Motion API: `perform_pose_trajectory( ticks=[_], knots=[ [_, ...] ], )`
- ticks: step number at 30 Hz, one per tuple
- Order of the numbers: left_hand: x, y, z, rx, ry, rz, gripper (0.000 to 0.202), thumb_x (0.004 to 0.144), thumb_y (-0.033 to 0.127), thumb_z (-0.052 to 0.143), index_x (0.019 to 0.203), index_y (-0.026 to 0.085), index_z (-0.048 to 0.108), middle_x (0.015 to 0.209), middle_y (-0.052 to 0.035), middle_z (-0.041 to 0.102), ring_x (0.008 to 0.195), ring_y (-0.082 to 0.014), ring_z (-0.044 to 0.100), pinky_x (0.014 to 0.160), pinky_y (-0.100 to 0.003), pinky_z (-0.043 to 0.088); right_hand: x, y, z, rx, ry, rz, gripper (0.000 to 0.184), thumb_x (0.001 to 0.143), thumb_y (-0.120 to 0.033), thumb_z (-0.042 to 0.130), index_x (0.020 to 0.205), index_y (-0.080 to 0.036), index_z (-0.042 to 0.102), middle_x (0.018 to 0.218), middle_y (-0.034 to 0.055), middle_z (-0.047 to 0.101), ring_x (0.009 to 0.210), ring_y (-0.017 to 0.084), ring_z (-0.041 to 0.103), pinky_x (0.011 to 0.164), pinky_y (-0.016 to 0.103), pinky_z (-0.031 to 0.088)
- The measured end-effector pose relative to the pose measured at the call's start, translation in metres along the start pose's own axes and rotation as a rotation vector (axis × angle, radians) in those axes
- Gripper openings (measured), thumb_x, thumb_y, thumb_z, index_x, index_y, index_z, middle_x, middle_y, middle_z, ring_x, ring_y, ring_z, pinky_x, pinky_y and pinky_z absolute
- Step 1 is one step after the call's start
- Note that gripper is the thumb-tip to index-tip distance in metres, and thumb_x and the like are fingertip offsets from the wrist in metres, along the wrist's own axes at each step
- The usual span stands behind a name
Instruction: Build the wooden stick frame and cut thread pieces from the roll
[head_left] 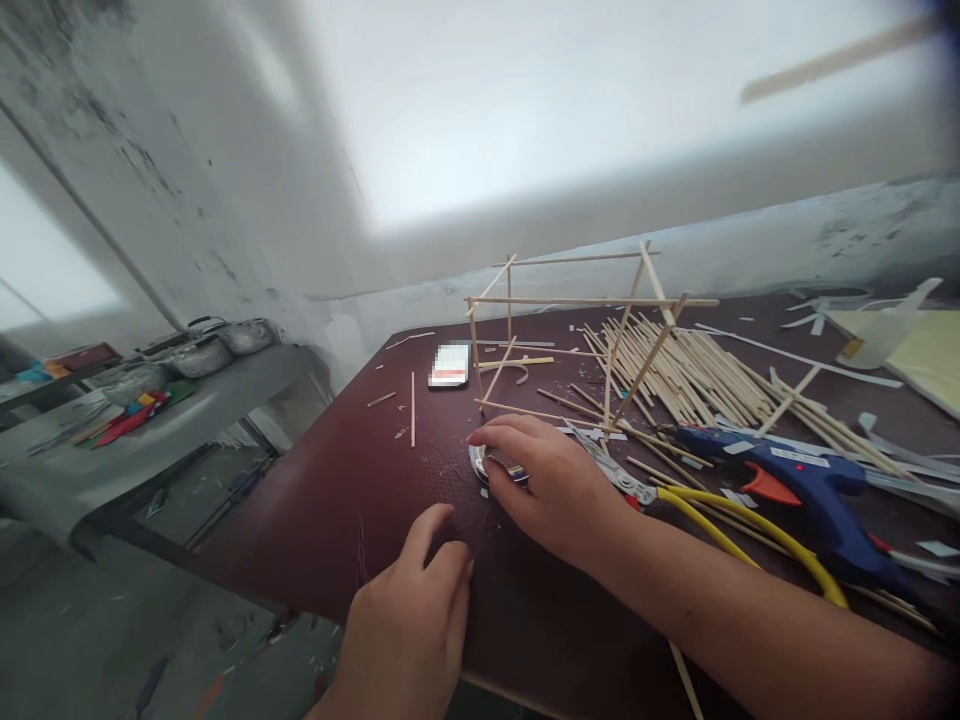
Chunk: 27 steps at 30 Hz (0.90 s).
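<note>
My right hand rests on the dark brown table, its fingers curled round a small round silver spool that may hold thread or tape. My left hand lies near the table's front edge with fingers pinched together, seemingly on a thin strand that I cannot make out. Just behind my right hand stands a house-shaped frame of thin wooden sticks.
A heap of wooden sticks lies right of the frame. A blue glue gun and yellow-handled pliers lie at the right. A phone lies behind. At the left stands a grey shelf with pots.
</note>
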<state>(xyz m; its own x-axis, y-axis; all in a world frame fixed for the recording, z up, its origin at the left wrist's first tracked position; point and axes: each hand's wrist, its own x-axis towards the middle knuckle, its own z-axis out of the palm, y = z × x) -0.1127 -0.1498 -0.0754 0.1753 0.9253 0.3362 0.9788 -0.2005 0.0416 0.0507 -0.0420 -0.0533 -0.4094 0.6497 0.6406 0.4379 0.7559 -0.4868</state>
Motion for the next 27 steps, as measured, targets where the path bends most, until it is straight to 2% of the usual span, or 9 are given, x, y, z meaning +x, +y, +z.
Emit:
perform_pose_trajectory(
  ticks=[5, 8, 11, 13, 15, 16, 19, 21, 27],
  knots=[
    [-0.007, -0.013, 0.005, -0.113, -0.045, 0.072, 0.024, 0.095, 0.019, 0.043, 0.100, 0.022, 0.066, 0.108, -0.0042, 0.071, 0.077, -0.0185, 0.071, 0.068, -0.028, 0.055, -0.001, -0.001, 0.000, 0.050, -0.003, 0.029, 0.026, 0.084, -0.010, 0.050, 0.102, -0.018, 0.067, 0.105, 0.0099, 0.069, 0.103, 0.027, 0.061, 0.092, 0.047, 0.047],
    [0.001, -0.019, -0.002, -0.313, -0.003, 0.028, 0.022, 0.095, 0.019, 0.046, 0.097, 0.021, 0.068, 0.104, -0.0041, 0.071, 0.086, -0.0182, 0.069, 0.077, -0.027, 0.052, -0.001, -0.002, -0.001, 0.121, 0.021, 0.072, 0.025, 0.083, -0.011, 0.052, 0.100, -0.020, 0.068, 0.106, 0.0086, 0.069, 0.105, 0.025, 0.060, 0.095, 0.045, 0.046],
    [0.029, -0.025, -0.019, -0.617, 0.092, -0.057, 0.014, 0.091, 0.024, 0.057, 0.085, 0.022, 0.070, 0.096, -0.0019, 0.072, 0.091, -0.0166, 0.066, 0.083, -0.025, 0.048, 0.003, -0.003, -0.005, 0.222, 0.082, 0.177, 0.021, 0.083, -0.014, 0.054, 0.097, -0.021, 0.068, 0.104, 0.0068, 0.070, 0.102, 0.023, 0.062, 0.094, 0.041, 0.047],
    [0.056, -0.027, -0.032, -0.818, 0.094, -0.087, 0.013, 0.086, 0.024, 0.064, 0.075, 0.021, 0.071, 0.090, -0.0007, 0.072, 0.089, -0.0164, 0.064, 0.082, -0.024, 0.046, 0.006, -0.003, -0.009, 0.296, 0.133, 0.275, 0.018, 0.082, -0.018, 0.057, 0.096, -0.021, 0.068, 0.102, 0.0064, 0.071, 0.098, 0.022, 0.064, 0.091, 0.041, 0.049],
    [0.084, -0.026, -0.039, -1.039, 0.052, -0.100, 0.011, 0.081, 0.024, 0.069, 0.071, 0.019, 0.072, 0.082, -0.0005, 0.072, 0.083, -0.0165, 0.063, 0.079, -0.025, 0.045, 0.009, -0.003, -0.013, 0.378, 0.169, 0.366, 0.018, 0.081, -0.023, 0.061, 0.097, -0.020, 0.068, 0.100, 0.0067, 0.072, 0.095, 0.023, 0.066, 0.089, 0.041, 0.051],
    [0.098, -0.024, -0.040, -1.083, 0.034, -0.091, 0.011, 0.080, 0.026, 0.070, 0.071, 0.019, 0.073, 0.078, -0.0004, 0.071, 0.079, -0.0161, 0.062, 0.075, -0.025, 0.046, 0.010, -0.002, -0.015, 0.421, 0.179, 0.403, 0.019, 0.081, -0.027, 0.063, 0.097, -0.019, 0.068, 0.099, 0.0071, 0.073, 0.092, 0.023, 0.068, 0.086, 0.040, 0.053],
    [0.128, -0.017, -0.032, -1.199, 0.011, -0.079, 0.017, 0.080, 0.033, 0.070, 0.077, 0.017, 0.074, 0.077, -0.0019, 0.071, 0.073, -0.0160, 0.061, 0.068, -0.025, 0.047, 0.014, 0.000, -0.019, 0.535, 0.196, 0.482, 0.025, 0.081, -0.037, 0.065, 0.095, -0.017, 0.069, 0.093, 0.0081, 0.075, 0.083, 0.023, 0.071, 0.074, 0.036, 0.057],
    [0.137, -0.014, -0.022, -1.274, -0.009, -0.079, 0.020, 0.080, 0.035, 0.069, 0.082, 0.015, 0.074, 0.079, -0.0038, 0.072, 0.073, -0.0164, 0.062, 0.067, -0.025, 0.048, 0.015, 0.003, -0.020, 0.572, 0.216, 0.514, 0.027, 0.079, -0.041, 0.068, 0.091, -0.017, 0.070, 0.090, 0.0075, 0.075, 0.081, 0.022, 0.071, 0.072, 0.034, 0.057],
    [0.129, -0.013, -0.003, -1.408, -0.090, -0.094, 0.017, 0.080, 0.031, 0.070, 0.081, 0.014, 0.074, 0.082, -0.0049, 0.073, 0.078, -0.0164, 0.063, 0.074, -0.026, 0.050, 0.013, 0.008, -0.013, 0.592, 0.262, 0.591, 0.021, 0.072, -0.038, 0.076, 0.083, -0.020, 0.073, 0.083, 0.0038, 0.074, 0.082, 0.021, 0.068, 0.075, 0.033, 0.053]
  ],
)
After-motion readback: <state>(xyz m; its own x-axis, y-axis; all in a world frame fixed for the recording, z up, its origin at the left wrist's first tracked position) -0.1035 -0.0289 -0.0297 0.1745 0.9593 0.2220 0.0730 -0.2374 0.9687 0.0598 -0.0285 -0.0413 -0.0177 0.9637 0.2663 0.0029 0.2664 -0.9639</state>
